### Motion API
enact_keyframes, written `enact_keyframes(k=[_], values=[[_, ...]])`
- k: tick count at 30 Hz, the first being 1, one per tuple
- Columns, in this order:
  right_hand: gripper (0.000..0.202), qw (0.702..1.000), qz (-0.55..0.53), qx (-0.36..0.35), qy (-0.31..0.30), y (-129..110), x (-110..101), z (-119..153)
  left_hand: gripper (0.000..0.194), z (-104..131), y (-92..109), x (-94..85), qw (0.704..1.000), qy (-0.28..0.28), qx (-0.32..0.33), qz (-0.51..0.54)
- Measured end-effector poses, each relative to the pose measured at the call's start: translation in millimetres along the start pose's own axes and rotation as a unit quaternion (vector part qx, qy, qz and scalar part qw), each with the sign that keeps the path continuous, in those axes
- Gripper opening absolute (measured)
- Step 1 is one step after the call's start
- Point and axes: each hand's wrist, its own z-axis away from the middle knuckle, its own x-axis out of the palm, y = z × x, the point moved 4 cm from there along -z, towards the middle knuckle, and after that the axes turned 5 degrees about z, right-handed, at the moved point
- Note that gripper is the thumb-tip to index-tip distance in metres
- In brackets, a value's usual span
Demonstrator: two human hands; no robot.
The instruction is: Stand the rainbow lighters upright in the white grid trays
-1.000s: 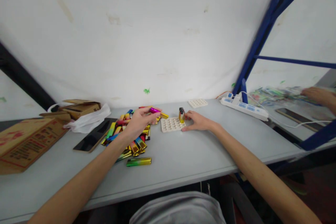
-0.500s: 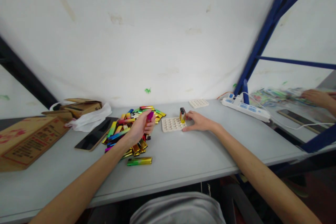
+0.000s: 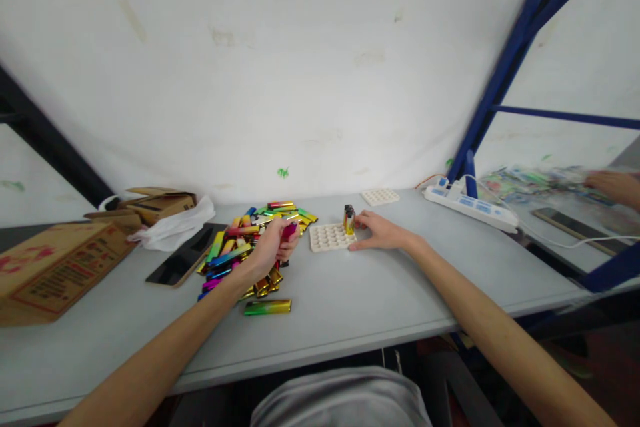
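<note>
My left hand [image 3: 271,248] is closed on a purple lighter [image 3: 289,231], above the right side of a pile of shiny, colourful lighters [image 3: 231,247]. To the right of the pile lies a white tray [image 3: 327,238] with rows of round holes. Gold lighters [image 3: 349,221] with dark tops stand upright at the tray's right end. My right hand [image 3: 377,232] rests beside them, thumb at the tray's right edge and fingertips close to the lighters; its thumb and fingers are apart. One green and yellow lighter [image 3: 268,307] lies alone nearer the table's front edge.
A second holed tray [image 3: 380,197] lies by the wall. Cardboard boxes [image 3: 65,267], a white plastic bag [image 3: 175,227] and a dark phone [image 3: 183,257] are at the left. On the right are a power strip [image 3: 470,207], a blue frame [image 3: 505,67] and another person's hand [image 3: 613,187].
My left hand has lowered slightly, and the purple lighter in it has tilted. The view has shifted a little. My right hand keeps its place by the tray.
</note>
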Motion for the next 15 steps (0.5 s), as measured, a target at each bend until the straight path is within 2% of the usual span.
enact_keyframes(k=[5, 9, 12, 15], values=[[0.063, 1.000, -0.003, -0.004, 0.003, -2, -1, 1, 0.037, 2, -2, 2.9, 1.000, 0.012, 0.008, 0.019], [0.062, 1.000, -0.001, -0.004, 0.001, -3, -1, 1, 0.040, 1, -2, 10.0, 0.999, -0.003, 0.028, 0.028], [0.061, 1.000, -0.001, 0.000, -0.001, -4, -2, 0, 0.032, -2, 2, 16.8, 0.995, -0.008, 0.096, -0.003], [0.061, 1.000, 0.003, -0.001, -0.008, -6, -2, -1, 0.027, -5, 13, 23.9, 0.974, 0.011, 0.199, -0.107]])
